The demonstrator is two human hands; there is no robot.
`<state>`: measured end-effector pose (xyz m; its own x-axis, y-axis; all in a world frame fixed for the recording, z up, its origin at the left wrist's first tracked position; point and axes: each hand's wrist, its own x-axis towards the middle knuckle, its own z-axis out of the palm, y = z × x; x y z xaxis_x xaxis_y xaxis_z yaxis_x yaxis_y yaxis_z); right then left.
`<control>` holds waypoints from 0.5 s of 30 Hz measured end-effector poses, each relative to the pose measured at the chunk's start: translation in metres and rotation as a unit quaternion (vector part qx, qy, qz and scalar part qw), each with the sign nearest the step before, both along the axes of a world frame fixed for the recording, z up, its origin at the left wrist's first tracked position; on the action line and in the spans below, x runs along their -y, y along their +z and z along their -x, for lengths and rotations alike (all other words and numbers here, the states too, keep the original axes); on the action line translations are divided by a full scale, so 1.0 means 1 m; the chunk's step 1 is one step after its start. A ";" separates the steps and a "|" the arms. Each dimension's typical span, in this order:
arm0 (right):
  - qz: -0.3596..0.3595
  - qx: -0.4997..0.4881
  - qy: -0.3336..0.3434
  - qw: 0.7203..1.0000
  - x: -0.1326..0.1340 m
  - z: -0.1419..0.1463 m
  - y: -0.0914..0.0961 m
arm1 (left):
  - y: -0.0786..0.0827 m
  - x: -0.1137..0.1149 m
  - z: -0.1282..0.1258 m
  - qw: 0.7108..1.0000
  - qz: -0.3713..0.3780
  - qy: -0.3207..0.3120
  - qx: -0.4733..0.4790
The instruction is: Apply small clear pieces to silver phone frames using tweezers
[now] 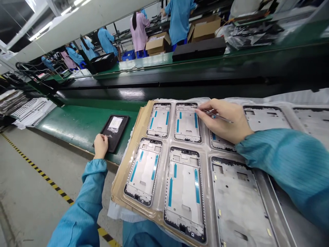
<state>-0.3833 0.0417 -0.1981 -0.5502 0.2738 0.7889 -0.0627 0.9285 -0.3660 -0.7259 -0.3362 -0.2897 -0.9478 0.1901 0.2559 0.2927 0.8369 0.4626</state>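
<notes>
A moulded tray point(164, 144) on my lap holds several metal phone frames with blue tape strips. My right hand point(226, 120) pinches thin metal tweezers point(214, 115), whose tip rests at the top right corner of the upper middle frame point(187, 121). My left hand point(100, 145) is curled, fingertips pressed on the near corner of a small black tray point(113, 137) lying on the green conveyor. That black tray carries a small clear bag point(115, 123). Both sleeves are teal.
The green conveyor belt point(77, 123) runs left to right in front of me. More frame trays point(288, 118) lie to the right, stacked parts point(28, 108) to the far left. Several people in smocks work behind, beside cardboard boxes point(157, 43). Floor with hazard tape point(38, 169) lies below.
</notes>
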 end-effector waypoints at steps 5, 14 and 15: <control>0.019 0.022 -0.003 1.000 0.003 -0.002 0.003 | 0.008 0.003 -0.017 0.990 -0.136 0.025 0.022; 0.173 -0.011 -0.042 0.984 0.023 0.000 0.027 | 0.068 -0.008 -0.088 0.914 -0.402 -0.048 0.028; 0.226 -0.020 -0.038 0.973 0.033 -0.001 0.036 | 0.081 -0.008 -0.108 0.906 -0.417 -0.068 0.026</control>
